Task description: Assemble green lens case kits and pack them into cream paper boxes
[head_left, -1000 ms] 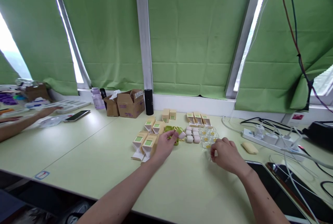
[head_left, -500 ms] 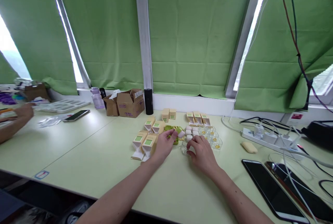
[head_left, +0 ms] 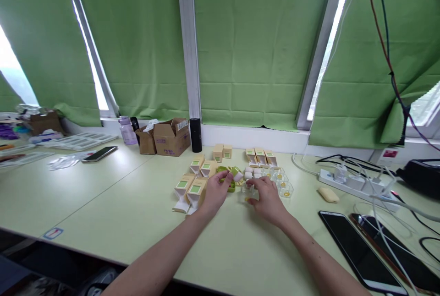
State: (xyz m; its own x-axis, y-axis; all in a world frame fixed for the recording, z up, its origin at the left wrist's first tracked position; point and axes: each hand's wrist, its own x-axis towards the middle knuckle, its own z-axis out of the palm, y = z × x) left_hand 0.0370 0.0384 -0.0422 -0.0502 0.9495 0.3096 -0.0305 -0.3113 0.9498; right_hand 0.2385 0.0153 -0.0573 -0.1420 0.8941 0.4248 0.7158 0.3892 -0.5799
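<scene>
My left hand (head_left: 217, 189) pinches a small piece, pale pink with a green end (head_left: 237, 174), between thumb and fingers. Close by, my right hand (head_left: 268, 197) has its thumb and forefinger apart at a small clear plastic cup (head_left: 244, 189) on the table; I cannot tell whether they touch it. Green pieces (head_left: 232, 187) lie just beyond my left fingertips. A group of whitish-pink blocks (head_left: 257, 172) sits behind my right hand, beside several clear cups with yellow centres (head_left: 285, 185). Left of my left hand stand open cardboard cartons with green labels (head_left: 195, 190).
More small cartons (head_left: 261, 157) stand at the back. A brown box (head_left: 172, 138), a black bottle (head_left: 195, 134) and a purple bottle (head_left: 128, 130) line the wall. To the right lie a power strip (head_left: 354, 185) with cables, a cream case (head_left: 328, 194) and phones (head_left: 357, 245).
My right thumb and forefinger have spread apart at the clear cup. My left hand keeps its pinch almost in place. At the far left, another person's hand has gone from view.
</scene>
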